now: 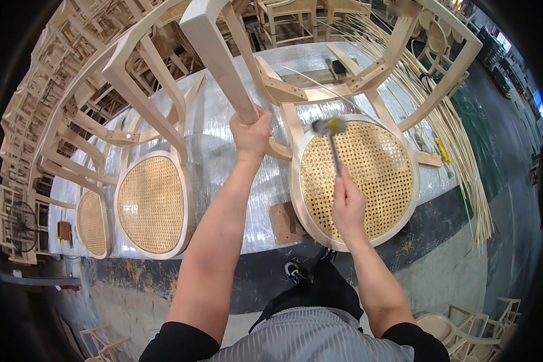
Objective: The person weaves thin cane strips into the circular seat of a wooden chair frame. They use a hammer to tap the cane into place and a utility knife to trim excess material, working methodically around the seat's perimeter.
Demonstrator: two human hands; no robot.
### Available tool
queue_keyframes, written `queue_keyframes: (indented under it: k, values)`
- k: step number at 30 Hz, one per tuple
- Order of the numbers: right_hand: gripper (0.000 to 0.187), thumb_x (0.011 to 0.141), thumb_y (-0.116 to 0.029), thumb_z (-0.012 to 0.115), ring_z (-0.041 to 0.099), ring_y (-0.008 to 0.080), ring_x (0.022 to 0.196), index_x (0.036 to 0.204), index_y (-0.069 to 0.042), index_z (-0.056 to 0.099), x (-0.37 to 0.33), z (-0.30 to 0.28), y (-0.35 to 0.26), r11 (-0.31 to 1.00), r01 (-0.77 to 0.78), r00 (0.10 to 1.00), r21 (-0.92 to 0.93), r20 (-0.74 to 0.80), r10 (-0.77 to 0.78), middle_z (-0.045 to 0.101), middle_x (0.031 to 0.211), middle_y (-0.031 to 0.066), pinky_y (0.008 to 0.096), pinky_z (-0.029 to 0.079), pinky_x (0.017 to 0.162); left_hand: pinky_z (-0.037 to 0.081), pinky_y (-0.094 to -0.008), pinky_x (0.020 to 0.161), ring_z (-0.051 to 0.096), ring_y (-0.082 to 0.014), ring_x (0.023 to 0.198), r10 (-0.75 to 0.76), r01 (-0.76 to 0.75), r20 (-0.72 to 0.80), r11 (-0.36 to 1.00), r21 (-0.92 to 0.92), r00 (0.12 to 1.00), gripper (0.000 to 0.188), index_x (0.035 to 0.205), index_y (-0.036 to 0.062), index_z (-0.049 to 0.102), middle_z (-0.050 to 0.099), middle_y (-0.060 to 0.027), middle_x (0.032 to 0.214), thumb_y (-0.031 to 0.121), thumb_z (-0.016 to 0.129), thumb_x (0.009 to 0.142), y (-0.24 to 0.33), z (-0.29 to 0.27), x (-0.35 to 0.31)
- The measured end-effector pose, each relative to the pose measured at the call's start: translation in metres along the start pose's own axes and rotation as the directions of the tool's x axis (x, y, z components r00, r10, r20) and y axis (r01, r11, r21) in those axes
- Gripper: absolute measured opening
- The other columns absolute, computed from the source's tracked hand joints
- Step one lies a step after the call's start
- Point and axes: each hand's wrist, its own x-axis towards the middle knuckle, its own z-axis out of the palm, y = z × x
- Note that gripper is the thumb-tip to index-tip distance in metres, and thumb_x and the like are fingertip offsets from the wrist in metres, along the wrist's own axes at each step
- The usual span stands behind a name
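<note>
A pale wooden chair frame with a round woven cane seat lies tipped over on the plastic-wrapped table. My left hand is wrapped round a chair leg, a thick squared one on the near left of the frame. In my right hand is the handle of a mallet. Its dark and yellow head, blurred by motion, hangs above the far part of the cane seat. I cannot tell whether the head touches anything.
Two more chairs with cane seats lie to the left on the table. Long thin cane strips hang over the right end. A brown wooden block sits beside the near seat rim. Stacked chair frames fill the far left.
</note>
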Motion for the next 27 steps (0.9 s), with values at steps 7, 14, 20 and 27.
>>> queue_keyframes:
  k: [7,14,20,27]
  values:
    - [0.044,0.109,-0.018,0.060,0.066,0.0336,0.063,0.151,-0.010,0.061,-0.024,0.004,0.024,0.977,-0.100,0.973,-0.189,0.186,0.135,0.067,0.080,0.0263,0.0410,0.053,0.064,0.046,-0.0310,0.050,0.057,-0.0148,0.052,-0.010,0.011,-0.011,1.000,0.002,1.000,0.007,0.089,0.0022,0.058,0.059,-0.0053,0.066,0.001,0.065,0.087,-0.005,0.005,0.003]
    - [0.027,0.103,-0.022,0.070,0.049,0.0095,0.064,0.122,-0.003,0.071,-0.043,-0.049,0.008,0.957,-0.290,0.952,-0.001,0.105,0.289,0.056,0.072,0.0013,0.0301,0.042,0.059,0.046,-0.0308,0.049,0.057,-0.0157,0.050,0.020,-0.021,-0.010,0.999,-0.035,1.000,0.007,0.087,0.0021,0.059,0.059,-0.0055,0.064,-0.001,0.065,0.087,-0.008,0.004,0.000]
    - [0.026,0.102,-0.021,0.073,0.045,0.0069,0.071,0.089,-0.002,0.060,-0.064,-0.127,0.051,0.939,-0.343,0.930,0.026,-0.128,0.343,0.051,0.072,-0.0027,0.0287,0.040,0.062,0.047,-0.0309,0.050,0.058,-0.0157,0.050,0.002,-0.002,0.007,0.998,-0.067,1.000,0.006,0.087,0.0020,0.059,0.060,-0.0061,0.064,-0.001,0.065,0.088,-0.006,0.011,-0.006]
    - [0.029,0.105,-0.020,0.069,0.045,0.0074,0.072,0.087,-0.001,0.056,0.007,-0.177,0.052,0.966,-0.258,0.932,-0.011,-0.268,0.245,0.052,0.074,0.0001,0.0296,0.042,0.065,0.050,-0.0307,0.054,0.060,-0.0154,0.055,0.008,-0.009,-0.042,1.000,-0.024,0.999,0.010,0.096,0.0024,0.058,0.060,-0.0062,0.070,-0.002,0.066,0.091,-0.011,0.005,-0.001]
